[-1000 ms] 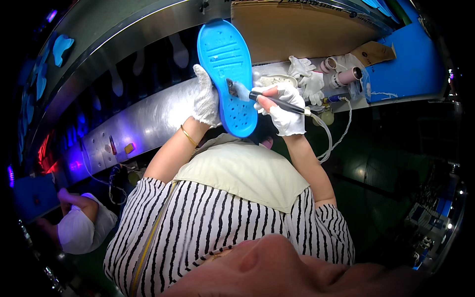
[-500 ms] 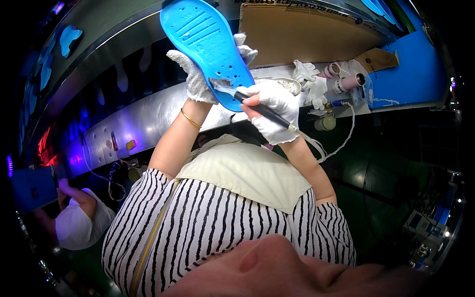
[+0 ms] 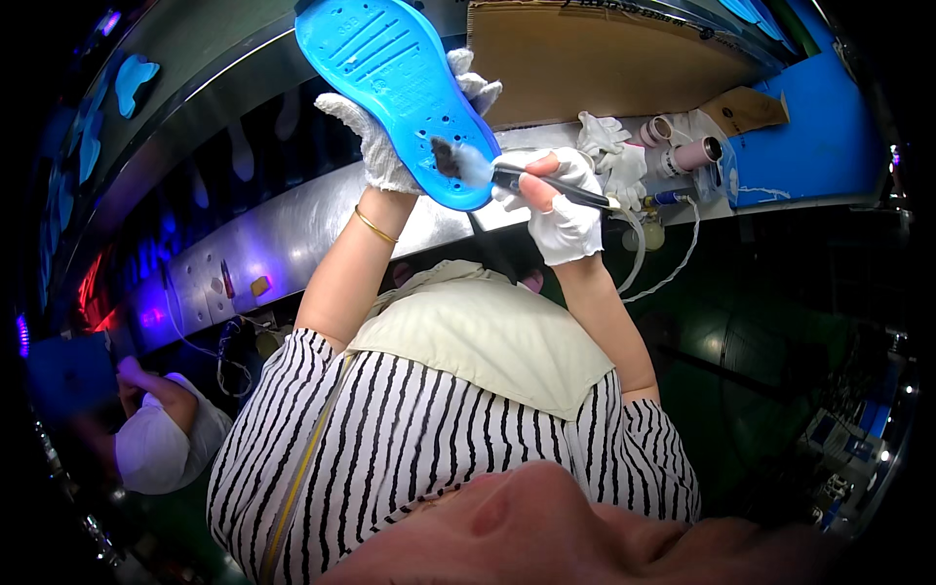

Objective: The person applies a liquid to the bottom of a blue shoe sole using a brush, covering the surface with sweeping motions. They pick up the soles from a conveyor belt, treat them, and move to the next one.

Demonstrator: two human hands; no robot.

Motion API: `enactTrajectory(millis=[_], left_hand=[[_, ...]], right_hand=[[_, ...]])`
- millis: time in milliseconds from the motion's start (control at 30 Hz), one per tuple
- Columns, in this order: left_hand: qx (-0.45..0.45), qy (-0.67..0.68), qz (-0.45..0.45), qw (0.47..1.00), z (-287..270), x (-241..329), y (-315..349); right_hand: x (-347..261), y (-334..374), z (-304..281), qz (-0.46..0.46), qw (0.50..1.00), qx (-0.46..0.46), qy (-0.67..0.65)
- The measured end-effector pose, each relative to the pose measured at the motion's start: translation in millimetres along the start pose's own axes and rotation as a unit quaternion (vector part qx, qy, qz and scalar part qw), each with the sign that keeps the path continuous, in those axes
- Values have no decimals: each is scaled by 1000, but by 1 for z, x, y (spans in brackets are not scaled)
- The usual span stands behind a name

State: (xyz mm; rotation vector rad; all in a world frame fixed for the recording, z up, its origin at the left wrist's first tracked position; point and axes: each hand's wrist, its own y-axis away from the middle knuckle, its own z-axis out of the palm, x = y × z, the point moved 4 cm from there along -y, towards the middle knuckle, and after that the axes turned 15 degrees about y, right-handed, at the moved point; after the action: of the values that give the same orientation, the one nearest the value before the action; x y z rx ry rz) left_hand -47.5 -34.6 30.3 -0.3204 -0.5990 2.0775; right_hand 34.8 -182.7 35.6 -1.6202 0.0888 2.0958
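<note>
A bright blue shoe sole point(image 3: 390, 78) with slots and small holes is held up at a tilt over the bench. My left hand point(image 3: 385, 146), in a white glove, grips it from beneath, with the thumb along its left edge and fingertips showing past its right edge. In my right hand point(image 3: 561, 195) is a brush point(image 3: 546, 185) with a black handle. That glove leaves some fingertips bare. The dark bristles lie over the sole's near end, slightly blurred. A pale tube runs from the handle's rear end.
A cardboard box point(image 3: 595, 68) stands behind the hands. White gloves point(image 3: 619, 161) and a pink bottle point(image 3: 694, 156) lie to the right on the metal bench point(image 3: 278, 219). More blue soles point(image 3: 135, 83) rest at the far left. Another person point(image 3: 171, 439) is at the lower left.
The brush has swung to a flatter angle, and its bristles have shifted right and up across the sole's near end. The sole has moved slightly left with my left hand.
</note>
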Motion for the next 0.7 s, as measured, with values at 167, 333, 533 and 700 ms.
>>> enactTrajectory(millis=[167, 333, 533, 700], left_hand=[[26, -28, -4, 999, -1, 5, -4], [-7, -53, -17, 998, -6, 14, -7], [-45, -48, -36, 997, 5, 11, -11], [-65, -111, -78, 989, 3, 22, -19]], right_hand=[[-12, -2, 9, -126, 953, -5, 277], [-4, 1, 16, 22, 982, -71, 172], [-9, -9, -3, -68, 989, 9, 130], [-5, -11, 2, -13, 960, -105, 260]])
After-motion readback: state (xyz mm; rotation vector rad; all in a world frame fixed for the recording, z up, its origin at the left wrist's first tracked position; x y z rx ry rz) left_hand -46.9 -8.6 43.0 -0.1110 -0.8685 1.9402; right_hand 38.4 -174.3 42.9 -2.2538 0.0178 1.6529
